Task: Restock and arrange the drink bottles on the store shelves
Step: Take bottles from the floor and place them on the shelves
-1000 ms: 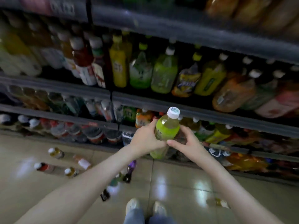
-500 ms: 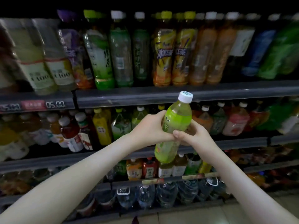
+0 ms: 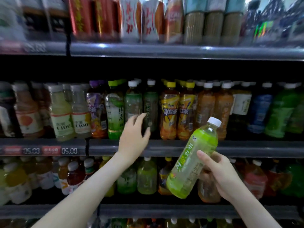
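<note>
Middle shelf (image 3: 164,148) in front of me, rows standing upright. Green bottle (image 3: 194,162) tilts before the shelf edge, cap up and right, my right grip (image 3: 218,171) clasped round its lower half. My left grip (image 3: 133,137) is released, fingers reaching onto a dark bottle (image 3: 150,102) on that shelf.

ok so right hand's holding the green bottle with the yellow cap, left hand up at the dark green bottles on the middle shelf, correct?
Not quite: the cap is white, not yellow, as the head view shows. The rest holds: the right hand holds the green bottle, and the left hand is up at the dark green bottles on the middle shelf.
</note>
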Action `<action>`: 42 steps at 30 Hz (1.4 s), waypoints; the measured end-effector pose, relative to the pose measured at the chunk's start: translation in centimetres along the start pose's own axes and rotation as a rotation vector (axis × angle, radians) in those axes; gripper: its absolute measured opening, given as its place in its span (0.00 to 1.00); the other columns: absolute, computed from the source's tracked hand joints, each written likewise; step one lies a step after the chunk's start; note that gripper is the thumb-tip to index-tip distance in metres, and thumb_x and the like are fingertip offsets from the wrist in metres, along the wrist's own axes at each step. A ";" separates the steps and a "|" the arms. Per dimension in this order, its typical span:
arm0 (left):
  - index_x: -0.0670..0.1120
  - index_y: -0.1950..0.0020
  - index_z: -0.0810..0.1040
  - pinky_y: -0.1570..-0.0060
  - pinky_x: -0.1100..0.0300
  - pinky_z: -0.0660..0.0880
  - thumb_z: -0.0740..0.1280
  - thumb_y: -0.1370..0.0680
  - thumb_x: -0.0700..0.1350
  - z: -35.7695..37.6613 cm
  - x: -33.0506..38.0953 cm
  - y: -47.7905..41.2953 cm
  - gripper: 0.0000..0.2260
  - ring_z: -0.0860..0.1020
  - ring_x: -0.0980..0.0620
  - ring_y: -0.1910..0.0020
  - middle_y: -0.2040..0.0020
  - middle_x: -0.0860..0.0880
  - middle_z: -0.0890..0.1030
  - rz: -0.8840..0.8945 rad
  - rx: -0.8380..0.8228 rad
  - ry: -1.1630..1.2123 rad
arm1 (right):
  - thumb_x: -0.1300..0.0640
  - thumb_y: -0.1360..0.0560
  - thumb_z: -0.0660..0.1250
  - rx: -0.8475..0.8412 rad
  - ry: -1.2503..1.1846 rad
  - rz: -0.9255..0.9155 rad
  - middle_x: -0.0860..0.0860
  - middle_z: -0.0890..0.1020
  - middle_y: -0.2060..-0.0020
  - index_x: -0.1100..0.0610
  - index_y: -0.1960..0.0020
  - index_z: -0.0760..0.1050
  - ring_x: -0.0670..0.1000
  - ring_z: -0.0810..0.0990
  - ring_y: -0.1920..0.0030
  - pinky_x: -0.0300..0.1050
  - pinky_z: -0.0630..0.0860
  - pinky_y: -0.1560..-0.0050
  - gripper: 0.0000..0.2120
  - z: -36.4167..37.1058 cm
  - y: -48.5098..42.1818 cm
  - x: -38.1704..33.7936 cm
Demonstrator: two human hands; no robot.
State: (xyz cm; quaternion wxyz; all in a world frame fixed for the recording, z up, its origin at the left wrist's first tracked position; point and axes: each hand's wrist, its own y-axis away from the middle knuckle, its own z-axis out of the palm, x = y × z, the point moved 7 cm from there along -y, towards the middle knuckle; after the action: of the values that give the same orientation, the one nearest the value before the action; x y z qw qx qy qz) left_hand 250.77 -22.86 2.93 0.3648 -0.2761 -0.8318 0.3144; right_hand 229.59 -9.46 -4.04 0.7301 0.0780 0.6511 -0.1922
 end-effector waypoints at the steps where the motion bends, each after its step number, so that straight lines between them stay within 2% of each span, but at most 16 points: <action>1: 0.49 0.26 0.64 0.35 0.53 0.67 0.67 0.23 0.45 -0.7 -1.3 -0.7 0.26 0.65 0.42 0.31 0.30 0.40 0.66 -0.028 0.066 -0.086 | 0.47 0.37 0.77 0.007 0.016 -0.019 0.56 0.85 0.52 0.58 0.48 0.81 0.57 0.84 0.51 0.59 0.80 0.51 0.23 0.0 -0.3 -0.5; 3: 0.51 0.23 0.60 0.32 0.41 0.62 0.69 0.24 0.44 -1.9 -3.8 -1.9 0.31 0.58 0.33 0.29 0.27 0.33 0.59 -0.073 0.131 -0.264 | 0.49 0.38 0.74 0.024 0.064 -0.049 0.53 0.86 0.55 0.57 0.48 0.81 0.53 0.85 0.55 0.53 0.81 0.58 0.21 0.2 -0.7 -1.6; 4: 0.52 0.23 0.57 0.32 0.39 0.61 0.68 0.24 0.45 -2.3 -4.9 -2.4 0.33 0.56 0.31 0.28 0.26 0.32 0.56 -0.108 0.115 -0.313 | 0.49 0.38 0.73 0.027 0.090 -0.054 0.52 0.86 0.56 0.56 0.49 0.81 0.51 0.85 0.57 0.50 0.80 0.61 0.20 0.5 -0.9 -2.1; 7: 0.56 0.22 0.50 0.36 0.42 0.68 0.65 0.22 0.45 -2.3 -6.8 -3.3 0.33 0.55 0.32 0.27 0.24 0.37 0.44 -0.189 -0.006 -0.297 | 0.46 0.39 0.73 0.014 0.149 -0.064 0.49 0.86 0.57 0.54 0.49 0.81 0.49 0.85 0.58 0.46 0.80 0.64 0.21 1.6 -1.6 -3.3; 9: 0.57 0.22 0.48 0.41 0.47 0.72 0.64 0.21 0.42 -2.0 -6.7 -3.2 0.34 0.54 0.33 0.27 0.23 0.39 0.41 -0.201 -0.007 -0.248 | 0.44 0.41 0.74 0.021 0.188 -0.074 0.48 0.86 0.58 0.53 0.50 0.81 0.49 0.85 0.57 0.47 0.80 0.63 0.23 2.2 -2.0 -3.7; 13: 0.62 0.24 0.39 0.47 0.49 0.73 0.61 0.20 0.38 -1.0 -6.9 -2.8 0.38 0.54 0.32 0.27 0.23 0.37 0.44 -0.286 -0.005 -0.184 | 0.44 0.40 0.74 0.010 0.197 -0.079 0.46 0.86 0.58 0.52 0.51 0.81 0.46 0.85 0.59 0.45 0.80 0.62 0.21 3.3 -1.8 -3.8; 15: 0.66 0.27 0.33 0.56 0.52 0.73 0.57 0.21 0.33 -0.6 -7.4 -2.6 0.42 0.61 0.30 0.31 0.24 0.33 0.48 -0.316 -0.014 -0.224 | 0.46 0.37 0.75 0.014 0.194 -0.076 0.46 0.86 0.58 0.52 0.50 0.81 0.45 0.85 0.59 0.44 0.80 0.63 0.17 3.3 -1.7 -3.5; 17: 0.69 0.30 0.30 0.58 0.51 0.74 0.55 0.23 0.30 -0.3 -7.9 -2.3 0.45 0.68 0.30 0.38 0.28 0.30 0.55 -0.323 0.015 -0.245 | 0.48 0.33 0.75 0.044 0.202 -0.064 0.46 0.86 0.58 0.52 0.49 0.81 0.45 0.85 0.58 0.46 0.81 0.60 0.15 2.8 -1.6 -3.1; 21: 0.69 0.28 0.32 0.51 0.43 0.75 0.58 0.22 0.33 -0.5 -8.2 -2.4 0.44 0.72 0.33 0.50 0.36 0.29 0.63 -0.297 0.072 -0.291 | 0.47 0.33 0.76 0.101 0.264 -0.074 0.44 0.86 0.57 0.50 0.50 0.81 0.45 0.84 0.55 0.51 0.82 0.51 0.13 1.1 -1.1 -2.6; 23: 0.66 0.26 0.36 0.42 0.39 0.71 0.59 0.21 0.36 -0.1 -7.5 -2.3 0.40 0.68 0.29 0.41 0.31 0.28 0.58 -0.308 0.061 -0.262 | 0.47 0.32 0.76 0.128 0.278 -0.084 0.44 0.86 0.58 0.50 0.51 0.82 0.44 0.84 0.55 0.48 0.82 0.53 0.13 0.3 -0.6 -2.6; 25: 0.62 0.24 0.40 0.31 0.34 0.56 0.59 0.19 0.42 0.8 -5.8 -1.9 0.35 0.53 0.29 0.28 0.26 0.28 0.47 -0.289 0.054 -0.241 | 0.49 0.32 0.76 0.161 0.269 -0.094 0.44 0.86 0.58 0.51 0.50 0.82 0.44 0.84 0.56 0.44 0.81 0.56 0.12 -0.6 -0.2 -2.5; 26: 0.61 0.23 0.42 0.30 0.33 0.50 0.60 0.19 0.44 1.3 -4.4 -1.6 0.34 0.46 0.31 0.26 0.25 0.30 0.44 -0.238 0.062 -0.236 | 0.50 0.31 0.76 0.178 0.263 -0.101 0.44 0.86 0.58 0.51 0.51 0.82 0.44 0.84 0.56 0.41 0.81 0.58 0.11 -1.2 0.1 -2.5; 28: 0.56 0.22 0.48 0.31 0.33 0.46 0.62 0.20 0.45 2.8 -0.8 -0.8 0.32 0.42 0.33 0.25 0.24 0.32 0.44 -0.081 0.047 -0.186 | 0.50 0.31 0.75 0.211 0.263 -0.100 0.44 0.86 0.58 0.51 0.51 0.82 0.44 0.84 0.56 0.42 0.80 0.56 0.10 -2.4 0.7 -2.5; 33: 0.53 0.24 0.62 0.27 0.43 0.47 0.65 0.21 0.45 7.3 7.7 0.5 0.26 0.48 0.39 0.24 0.23 0.39 0.50 0.216 -0.123 0.007 | 0.50 0.31 0.75 0.321 0.288 -0.074 0.44 0.86 0.57 0.50 0.52 0.83 0.44 0.84 0.55 0.51 0.81 0.49 0.09 -6.4 2.0 -2.4; 39: 0.53 0.25 0.63 0.29 0.49 0.59 0.63 0.20 0.46 11.6 14.1 0.5 0.24 0.55 0.43 0.25 0.24 0.43 0.57 0.272 -0.229 0.158 | 0.49 0.31 0.75 0.487 0.283 -0.121 0.43 0.86 0.60 0.50 0.53 0.82 0.43 0.84 0.57 0.39 0.79 0.58 0.08 -12.7 3.7 -3.5; 42: 0.54 0.25 0.61 0.30 0.53 0.61 0.63 0.20 0.46 14.0 16.4 1.3 0.24 0.55 0.46 0.25 0.24 0.44 0.58 0.273 -0.256 0.190 | 0.48 0.31 0.75 0.523 0.257 -0.130 0.45 0.86 0.58 0.50 0.52 0.82 0.47 0.84 0.55 0.51 0.81 0.50 0.10 -16.4 3.5 -4.0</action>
State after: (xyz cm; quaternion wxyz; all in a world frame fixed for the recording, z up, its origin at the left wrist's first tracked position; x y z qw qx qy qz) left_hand 230.60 -15.22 1.65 0.3575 -0.4588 -0.7817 0.2251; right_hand 215.46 0.42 -2.86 0.5829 0.2451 0.6703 -0.3884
